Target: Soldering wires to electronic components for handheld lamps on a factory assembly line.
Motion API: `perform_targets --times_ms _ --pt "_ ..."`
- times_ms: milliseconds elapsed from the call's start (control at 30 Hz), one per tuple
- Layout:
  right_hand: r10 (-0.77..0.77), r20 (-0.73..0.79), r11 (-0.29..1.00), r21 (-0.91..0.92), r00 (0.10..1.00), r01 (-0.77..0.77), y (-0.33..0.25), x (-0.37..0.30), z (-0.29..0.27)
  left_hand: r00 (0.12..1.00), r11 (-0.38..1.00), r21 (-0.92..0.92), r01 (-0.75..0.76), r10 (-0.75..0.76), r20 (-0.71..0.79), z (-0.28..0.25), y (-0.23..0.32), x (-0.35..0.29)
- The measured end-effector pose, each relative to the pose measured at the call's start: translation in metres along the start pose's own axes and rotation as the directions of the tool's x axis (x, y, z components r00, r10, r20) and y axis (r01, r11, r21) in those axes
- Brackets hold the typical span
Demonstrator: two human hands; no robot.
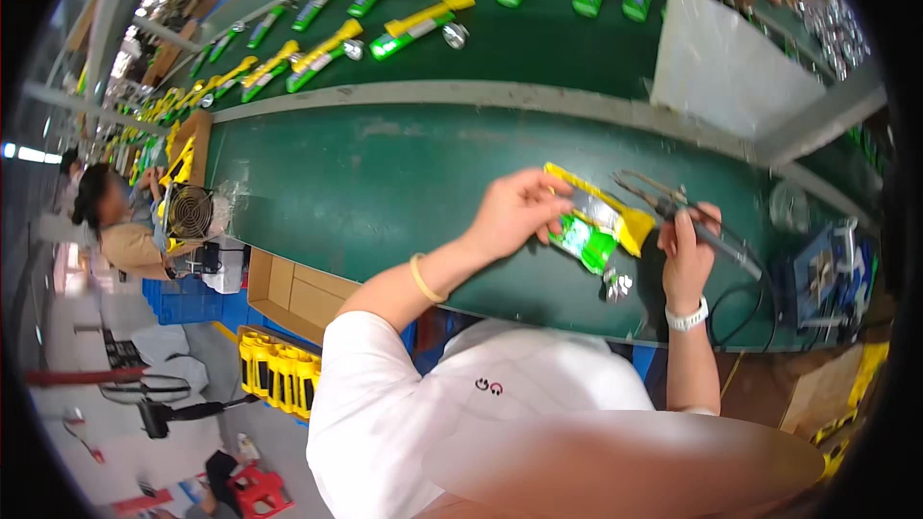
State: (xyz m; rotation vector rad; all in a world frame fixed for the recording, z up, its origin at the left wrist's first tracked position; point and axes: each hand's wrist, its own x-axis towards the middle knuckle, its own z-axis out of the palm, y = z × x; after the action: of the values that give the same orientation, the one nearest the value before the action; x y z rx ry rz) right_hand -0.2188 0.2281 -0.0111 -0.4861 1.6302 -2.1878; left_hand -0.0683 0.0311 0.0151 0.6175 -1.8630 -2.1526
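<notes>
My left hand [514, 211] pins the green-yellow flashlight [598, 224]; my right hand [687, 242] grips the soldering tool [678, 207], which next needs careful aiming.

You have one green-and-yellow plastic packet [598, 227] in front of you, one dark long-nosed hand tool [694, 221], and one small round fan [189, 211].
</notes>
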Motion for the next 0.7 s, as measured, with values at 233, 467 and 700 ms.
perform_targets --times_ms 233,467,700 --pt "0.048 0.086 0.999 -0.001 0.995 -0.049 0.008 -0.005 0.034 0.935 0.59 0.753 -0.29 0.341 0.093 -0.028 -0.003 0.032" --pt "0.063 0.127 0.993 -0.107 0.99 -0.049 0.02 -0.012 0.041 0.92 0.425 0.816 -0.393 0.194 0.342 -0.033 0.011 0.042" --pt "0.059 0.149 0.995 -0.092 0.987 -0.045 0.027 -0.01 0.039 0.882 0.342 0.813 -0.471 0.152 0.447 -0.031 0.013 0.047"
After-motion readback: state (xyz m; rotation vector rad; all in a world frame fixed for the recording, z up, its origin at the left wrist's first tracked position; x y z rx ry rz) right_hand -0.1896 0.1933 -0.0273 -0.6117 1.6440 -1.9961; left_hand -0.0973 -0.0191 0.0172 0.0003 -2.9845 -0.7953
